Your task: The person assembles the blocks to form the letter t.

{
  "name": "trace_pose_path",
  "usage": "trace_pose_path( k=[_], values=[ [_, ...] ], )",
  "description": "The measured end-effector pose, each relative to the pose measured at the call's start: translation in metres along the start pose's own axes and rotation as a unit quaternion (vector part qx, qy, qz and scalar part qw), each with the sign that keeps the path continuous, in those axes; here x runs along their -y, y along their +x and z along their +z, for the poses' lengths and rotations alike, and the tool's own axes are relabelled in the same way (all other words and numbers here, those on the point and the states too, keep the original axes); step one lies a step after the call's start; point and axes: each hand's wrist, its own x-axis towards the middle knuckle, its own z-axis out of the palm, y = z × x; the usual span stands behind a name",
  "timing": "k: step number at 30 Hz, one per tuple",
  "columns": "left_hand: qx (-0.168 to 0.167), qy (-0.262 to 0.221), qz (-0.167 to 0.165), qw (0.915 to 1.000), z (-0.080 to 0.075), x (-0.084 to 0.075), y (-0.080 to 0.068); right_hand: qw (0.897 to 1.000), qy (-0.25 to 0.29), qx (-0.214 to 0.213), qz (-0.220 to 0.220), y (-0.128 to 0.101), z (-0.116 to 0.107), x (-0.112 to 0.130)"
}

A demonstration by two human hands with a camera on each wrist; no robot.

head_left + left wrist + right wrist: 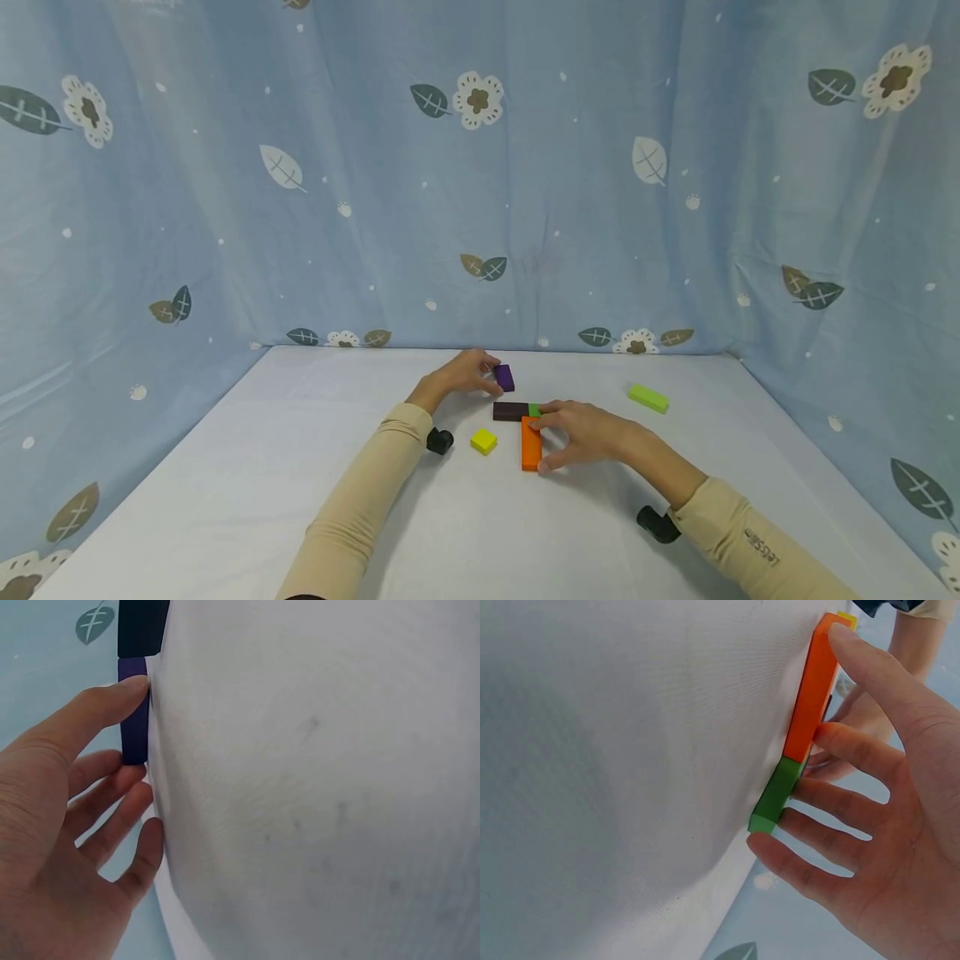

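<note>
My left hand (pixel 467 372) pinches a purple block (pixel 505 378) by its ends, with the thumb on its near end in the left wrist view and the other fingers spread past it. My right hand (pixel 588 432) holds an orange block (pixel 531 446) lengthwise, thumb at the near end and index finger toward the far end. Beyond the orange block lies a green block (pixel 776 791), the other right fingertips right beside it. A dark brown block (pixel 511 411) lies left of the green one, between the two hands.
A small yellow block (pixel 483 441) lies left of the orange block. Farther right on the white table (pixel 300 475) is a lime green block (pixel 648 397). Black wrist cameras (pixel 440 441) hang under both forearms. A patterned blue curtain (pixel 480 183) encloses the table.
</note>
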Motion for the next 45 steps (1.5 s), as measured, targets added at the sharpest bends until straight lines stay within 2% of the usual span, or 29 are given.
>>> trace_pose_path(
  k=[30,45],
  values=[
    [-0.019,0.003,-0.006,0.9998,-0.0020,-0.0024,-0.0018,1.000,0.004,0.002,0.007,0.0012,0.0000,0.0010],
    [-0.011,-0.009,0.001,0.9999,-0.0059,-0.0054,-0.0033,1.000,0.003,0.003,0.005,-0.0003,-0.0004,0.0007]
  ],
)
